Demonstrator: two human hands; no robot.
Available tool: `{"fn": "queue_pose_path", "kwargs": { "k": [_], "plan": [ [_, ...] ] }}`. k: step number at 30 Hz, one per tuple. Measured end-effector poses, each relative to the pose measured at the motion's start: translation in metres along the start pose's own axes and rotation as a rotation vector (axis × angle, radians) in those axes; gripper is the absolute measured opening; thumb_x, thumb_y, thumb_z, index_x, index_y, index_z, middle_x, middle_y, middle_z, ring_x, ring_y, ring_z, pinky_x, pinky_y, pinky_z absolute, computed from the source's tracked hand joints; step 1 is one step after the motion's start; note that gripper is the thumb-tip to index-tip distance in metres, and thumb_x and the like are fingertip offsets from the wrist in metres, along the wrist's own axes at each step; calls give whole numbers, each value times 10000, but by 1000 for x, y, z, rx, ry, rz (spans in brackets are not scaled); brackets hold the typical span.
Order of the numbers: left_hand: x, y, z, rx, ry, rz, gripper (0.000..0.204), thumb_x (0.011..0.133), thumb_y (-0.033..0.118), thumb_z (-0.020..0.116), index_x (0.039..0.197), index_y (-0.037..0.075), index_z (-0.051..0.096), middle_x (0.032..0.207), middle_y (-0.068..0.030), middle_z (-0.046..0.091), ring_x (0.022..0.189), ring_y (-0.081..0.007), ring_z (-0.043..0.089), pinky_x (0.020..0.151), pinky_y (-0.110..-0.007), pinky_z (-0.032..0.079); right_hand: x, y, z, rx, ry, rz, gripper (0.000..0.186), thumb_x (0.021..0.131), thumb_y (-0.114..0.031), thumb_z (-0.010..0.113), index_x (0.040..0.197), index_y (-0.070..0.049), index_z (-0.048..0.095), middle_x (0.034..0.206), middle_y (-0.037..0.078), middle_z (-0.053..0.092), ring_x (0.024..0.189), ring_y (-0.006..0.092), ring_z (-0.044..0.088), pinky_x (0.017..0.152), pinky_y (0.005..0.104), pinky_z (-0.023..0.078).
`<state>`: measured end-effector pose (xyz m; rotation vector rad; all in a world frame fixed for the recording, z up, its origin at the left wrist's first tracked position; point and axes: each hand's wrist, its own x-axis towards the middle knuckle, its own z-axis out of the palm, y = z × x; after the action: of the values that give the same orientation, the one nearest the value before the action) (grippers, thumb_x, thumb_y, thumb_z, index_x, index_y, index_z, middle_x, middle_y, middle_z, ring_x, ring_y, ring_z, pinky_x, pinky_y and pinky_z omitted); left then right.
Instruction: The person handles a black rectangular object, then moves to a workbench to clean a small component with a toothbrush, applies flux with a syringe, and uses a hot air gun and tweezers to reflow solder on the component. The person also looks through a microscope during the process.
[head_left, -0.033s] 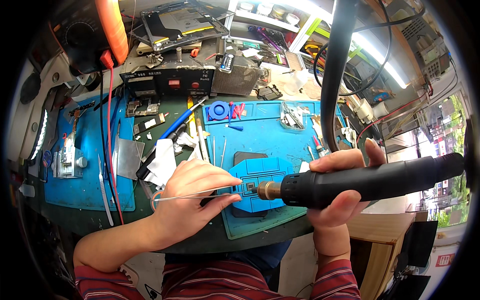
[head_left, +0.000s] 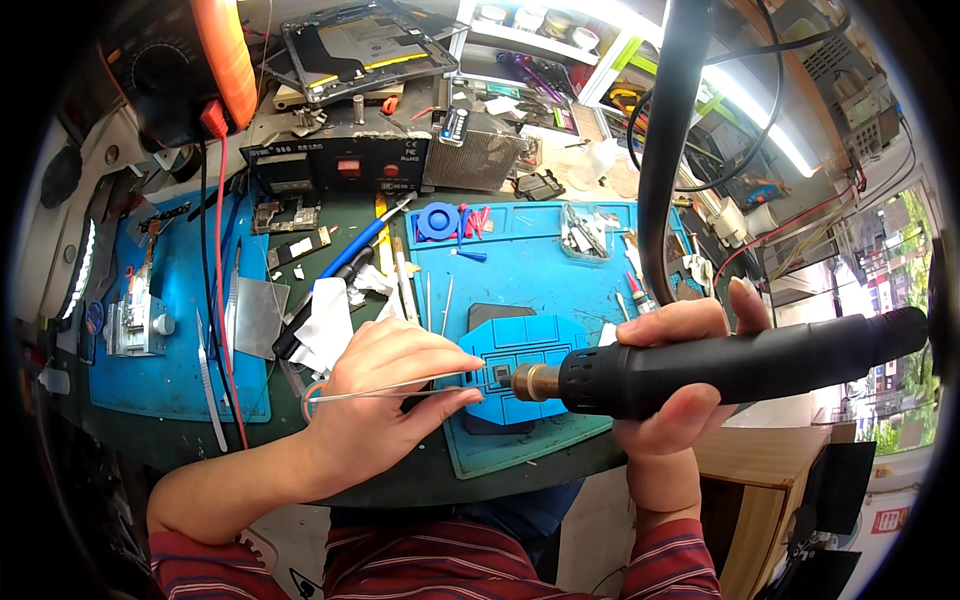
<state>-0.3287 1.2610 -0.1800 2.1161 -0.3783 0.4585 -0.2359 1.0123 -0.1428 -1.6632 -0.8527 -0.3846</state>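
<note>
My left hand [head_left: 385,400] grips thin metal tweezers [head_left: 350,395], their tips over a blue jig [head_left: 530,335] on a dark pad [head_left: 500,428]. A small dark square chip [head_left: 501,373] lies in the jig's middle. My right hand [head_left: 672,420] is wrapped round a black hot-air handpiece [head_left: 745,360], whose brass nozzle [head_left: 538,382] points left, just beside the chip; whether they touch I cannot tell. Both sit over a blue silicone mat [head_left: 530,255].
A black station [head_left: 330,160], device parts [head_left: 370,55] and a multimeter [head_left: 170,70] stand behind. A second mat [head_left: 150,390] with a metal fixture [head_left: 135,325] is left. A black hose [head_left: 670,150] hangs right, beside a wooden cabinet [head_left: 760,470]. Loose tools and scraps [head_left: 320,330] crowd the middle.
</note>
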Motion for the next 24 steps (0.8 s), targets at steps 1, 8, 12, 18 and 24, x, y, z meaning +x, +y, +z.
{"fn": "queue_pose_path", "kwargs": {
  "k": [1, 8, 12, 18, 24],
  "plan": [
    [0, 0, 0, 0, 2, 2, 318, 797, 122, 886, 1088, 77, 767, 1000, -68, 765, 925, -258, 704, 874, -382, 509, 0, 1, 1, 12, 11, -12, 942, 985, -581, 643, 1515, 71, 217, 927, 132, 719, 703, 133, 607, 685, 267, 509],
    [0, 0, 0, 2, 8, 11, 324, 794, 116, 887, 1092, 74, 768, 1006, -69, 763, 930, -263, 696, 867, -379, 515, 0, -4, 0, -7, 25, -1, 974, 970, -623, 660, 1535, 30, 208, 918, 136, 723, 710, 133, 620, 694, 277, 513],
    [0, 0, 0, 1, 7, 12, 322, 793, 114, 886, 1091, 77, 769, 1010, -68, 761, 935, -261, 691, 863, -377, 514, -1, -7, 2, 4, 39, 28, 1016, 955, -667, 655, 1542, 22, 192, 919, 133, 724, 714, 138, 626, 703, 282, 516],
    [0, 0, -1, 22, 3, 15, 323, 783, 111, 888, 1085, 87, 775, 983, -62, 745, 899, -249, 674, 823, -369, 503, -1, -19, 1, -8, 26, 107, 1016, 951, -679, 650, 1543, 8, 194, 924, 132, 724, 723, 148, 636, 713, 291, 523],
    [0, 0, 0, 24, 4, 8, 312, 781, 117, 890, 1072, 88, 780, 950, -57, 721, 857, -235, 633, 783, -355, 490, 0, -10, 5, -59, 123, 88, 1036, 940, -678, 652, 1530, 45, 203, 901, 135, 723, 721, 153, 629, 711, 280, 523]
  ]
}}
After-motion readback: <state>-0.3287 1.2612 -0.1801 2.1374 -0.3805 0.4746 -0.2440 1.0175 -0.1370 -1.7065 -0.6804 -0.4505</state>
